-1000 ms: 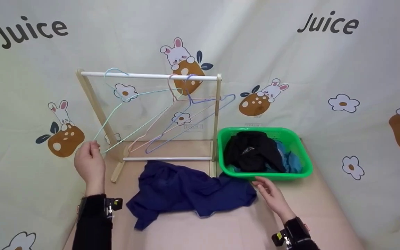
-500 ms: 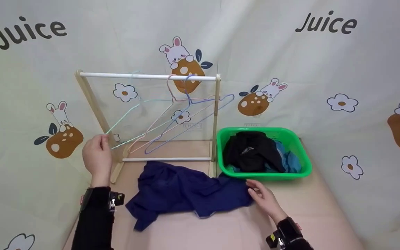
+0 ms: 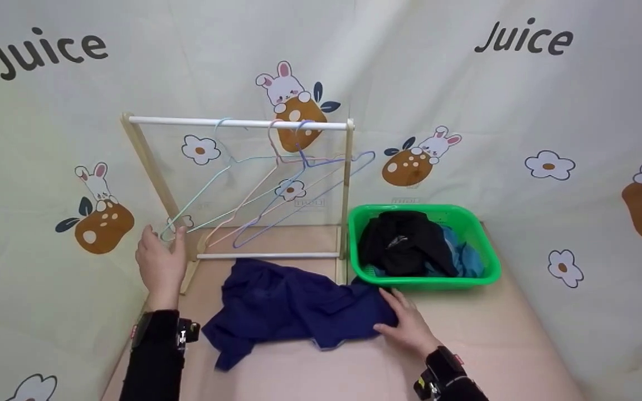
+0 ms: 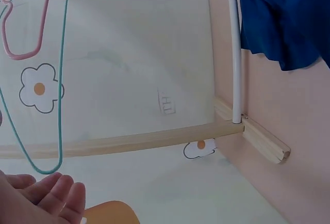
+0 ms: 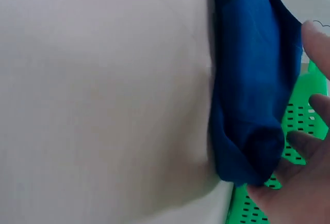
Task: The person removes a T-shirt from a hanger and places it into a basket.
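A mint-green clothes hanger (image 3: 199, 195) hangs on the rack's top rail, left of a pink hanger (image 3: 257, 187) and a purple-blue one (image 3: 305, 161). My left hand (image 3: 160, 264) is at the mint hanger's lower corner, fingers and thumb apart around it. In the left wrist view this hanger's rounded end (image 4: 49, 171) sits just at the fingertips. A crumpled navy garment (image 3: 298, 306) lies in front of the rack. At its right end is my right hand (image 3: 410, 326), fingers spread around the cloth (image 5: 252, 79); firm contact is hard to judge.
The wooden rack (image 3: 151, 167) has a white top rail (image 3: 187, 121) and a lower bar (image 3: 271, 255). To its right stands a green basket (image 3: 491, 259) holding a black garment (image 3: 404, 242) and teal clothing (image 3: 468, 262). A printed curtain (image 3: 432, 72) surrounds the table (image 3: 354, 373).
The mint hanger has shifted right and come to hang on the rail; my left fingers have let go of it. My right hand has moved left onto the navy garment's end.
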The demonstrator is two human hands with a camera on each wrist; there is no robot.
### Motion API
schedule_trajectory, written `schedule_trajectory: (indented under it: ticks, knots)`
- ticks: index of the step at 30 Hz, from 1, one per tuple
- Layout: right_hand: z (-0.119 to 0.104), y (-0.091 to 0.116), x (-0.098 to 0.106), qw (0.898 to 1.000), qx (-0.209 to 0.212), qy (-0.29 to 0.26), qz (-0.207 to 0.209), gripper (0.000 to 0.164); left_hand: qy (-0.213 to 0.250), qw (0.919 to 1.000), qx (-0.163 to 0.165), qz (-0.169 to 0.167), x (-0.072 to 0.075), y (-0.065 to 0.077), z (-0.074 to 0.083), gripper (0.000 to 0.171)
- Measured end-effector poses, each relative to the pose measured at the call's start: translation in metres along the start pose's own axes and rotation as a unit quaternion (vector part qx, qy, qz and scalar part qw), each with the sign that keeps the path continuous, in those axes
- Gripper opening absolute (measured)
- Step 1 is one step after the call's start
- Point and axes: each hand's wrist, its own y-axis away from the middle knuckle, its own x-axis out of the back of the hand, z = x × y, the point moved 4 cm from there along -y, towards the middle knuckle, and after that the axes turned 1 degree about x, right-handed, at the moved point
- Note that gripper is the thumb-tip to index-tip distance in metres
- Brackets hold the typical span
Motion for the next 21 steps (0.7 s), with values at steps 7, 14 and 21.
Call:
schedule_trajectory:
  ticks: [7, 14, 21]
  knots:
    - [0.001, 0.002, -0.014, 0.998, 0.019, 0.050, -0.032, 0.087, -0.041, 0.9974, 0.018, -0.057, -0.011, 0.017, -0.022, 0.100]
    - [0.002, 0.005, -0.019, 0.991, 0.035, 0.125, -0.041, 0.085, -0.062, 0.9939, 0.022, -0.088, -0.027, 0.039, -0.036, 0.100]
    - [-0.004, 0.002, -0.019, 0.979, 0.054, 0.195, 0.010, 0.059, -0.079, 0.9872, 0.026, -0.136, -0.046, 0.057, -0.043, 0.101]
